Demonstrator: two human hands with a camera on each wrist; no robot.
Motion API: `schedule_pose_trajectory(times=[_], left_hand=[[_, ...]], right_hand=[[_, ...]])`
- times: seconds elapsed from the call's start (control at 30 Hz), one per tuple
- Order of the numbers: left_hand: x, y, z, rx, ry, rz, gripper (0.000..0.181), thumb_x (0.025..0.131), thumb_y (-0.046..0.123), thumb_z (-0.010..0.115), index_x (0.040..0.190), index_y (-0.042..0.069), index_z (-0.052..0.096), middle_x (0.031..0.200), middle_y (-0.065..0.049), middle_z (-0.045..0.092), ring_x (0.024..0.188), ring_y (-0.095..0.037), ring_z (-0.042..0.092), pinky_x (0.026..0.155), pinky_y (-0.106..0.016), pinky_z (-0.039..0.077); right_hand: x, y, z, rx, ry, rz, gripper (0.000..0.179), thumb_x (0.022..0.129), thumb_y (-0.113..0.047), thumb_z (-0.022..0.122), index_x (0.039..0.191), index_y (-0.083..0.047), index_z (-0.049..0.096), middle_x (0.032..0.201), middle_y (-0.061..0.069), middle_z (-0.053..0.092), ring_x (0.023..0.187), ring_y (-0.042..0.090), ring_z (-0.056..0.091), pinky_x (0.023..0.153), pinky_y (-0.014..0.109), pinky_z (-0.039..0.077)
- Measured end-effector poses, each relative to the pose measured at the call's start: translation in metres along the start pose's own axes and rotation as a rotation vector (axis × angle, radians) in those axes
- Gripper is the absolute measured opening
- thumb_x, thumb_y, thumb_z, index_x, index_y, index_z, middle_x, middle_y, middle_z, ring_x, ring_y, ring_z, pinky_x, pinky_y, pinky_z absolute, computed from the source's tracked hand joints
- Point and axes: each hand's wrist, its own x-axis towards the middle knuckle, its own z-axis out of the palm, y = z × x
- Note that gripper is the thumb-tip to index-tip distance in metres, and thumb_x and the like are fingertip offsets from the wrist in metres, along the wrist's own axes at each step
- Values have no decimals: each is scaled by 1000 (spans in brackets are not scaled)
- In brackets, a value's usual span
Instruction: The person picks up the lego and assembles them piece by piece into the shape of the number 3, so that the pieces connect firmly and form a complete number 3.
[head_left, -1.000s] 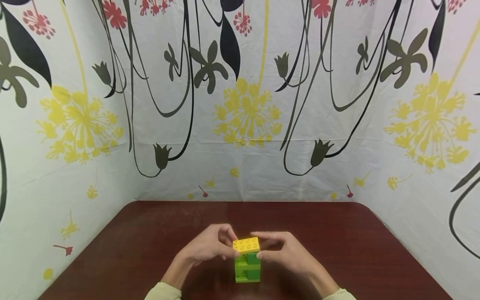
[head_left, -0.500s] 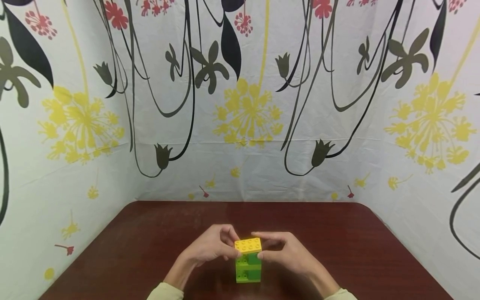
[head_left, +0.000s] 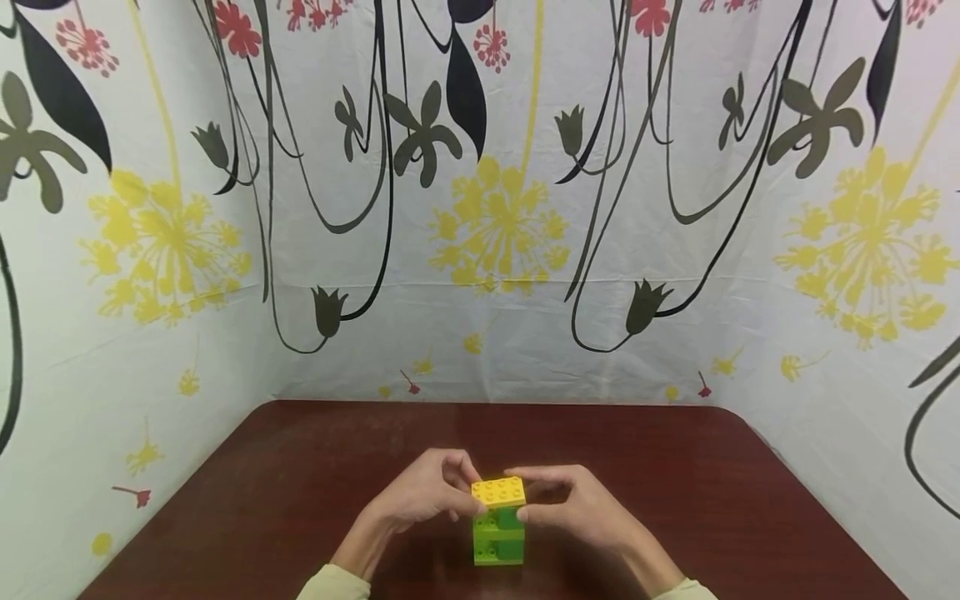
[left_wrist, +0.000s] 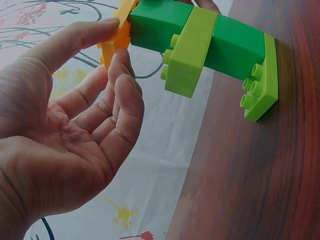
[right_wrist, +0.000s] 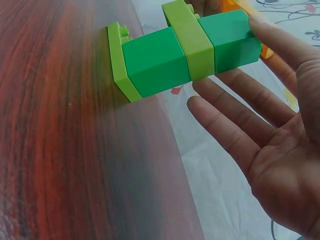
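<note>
A tower of toy building bricks stands on the table. At its bottom is a thin light green brick point(left_wrist: 269, 80), then a dark green brick point(right_wrist: 155, 62), a light green brick point(left_wrist: 192, 52) and an upper dark green brick point(right_wrist: 232, 42). On top lies a yellow brick point(head_left: 498, 492), slightly skewed, with its studs up. My left hand point(head_left: 427, 492) pinches the yellow brick's left end between thumb and fingers. My right hand point(head_left: 585, 507) holds the tower's upper right side, thumb on the upper dark green brick. Its far fingertips are partly hidden behind the tower.
The dark red-brown wooden table point(head_left: 337, 450) has rounded far corners. White cloth point(head_left: 480, 342) printed with flowers hangs behind the table and along both sides.
The head view has shifted slightly, so everything appears a little further right. Both hands keep their hold, and the bricks stay stacked as before.
</note>
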Motion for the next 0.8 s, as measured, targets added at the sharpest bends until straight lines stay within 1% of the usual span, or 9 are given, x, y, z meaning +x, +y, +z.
schedule_pose_trajectory(times=[0.13, 0.23, 0.27, 0.4, 0.6, 0.8], left_hand=[[0, -1, 0, -5, -1, 10, 19, 83, 3, 83, 95, -1, 68, 82, -4, 74, 66, -14, 65, 60, -29, 55], [1, -3, 0, -13, -1, 11, 19, 83, 2, 83, 95, -2, 69, 82, -5, 75, 66, -14, 65, 60, -28, 55], [1, -3, 0, -17, -1, 9, 19, 83, 2, 83, 95, -2, 69, 82, -5, 76, 66, -14, 65, 60, -28, 55], [1, -4, 0, -27, -8, 5, 18, 83, 2, 83, 94, -2, 70, 82, -5, 75, 64, -13, 63, 60, -27, 55], [2, -4, 0, -44, -14, 8, 19, 82, 2, 83, 94, -2, 70, 80, -4, 75, 62, -12, 61, 60, -26, 54], [1, -4, 0, -42, -7, 5, 18, 82, 2, 84, 94, -2, 70, 80, -4, 75, 62, -13, 60, 60, -26, 54]], right_hand=[[0, 0, 0, 27, -6, 6, 42, 103, -16, 69, 143, -5, 65, 122, 22, 76, 101, 11, 75, 80, 36, 65], [0, -1, 1, 41, -9, 23, 41, 105, -17, 65, 143, -2, 64, 124, 25, 74, 100, 11, 76, 78, 44, 66], [0, -2, 1, 43, -9, 28, 41, 105, -17, 65, 143, -1, 64, 124, 25, 74, 100, 11, 76, 79, 45, 66], [-1, -3, 2, 44, -9, 43, 42, 104, -18, 67, 142, 0, 64, 123, 24, 75, 99, 12, 76, 79, 47, 66], [-1, -4, 1, 27, -5, 56, 43, 104, -19, 69, 142, 1, 64, 123, 23, 75, 98, 12, 76, 78, 47, 66], [-1, -3, 0, 0, -5, 56, 40, 103, -20, 70, 140, -3, 68, 119, 21, 76, 96, 15, 75, 78, 44, 66]])
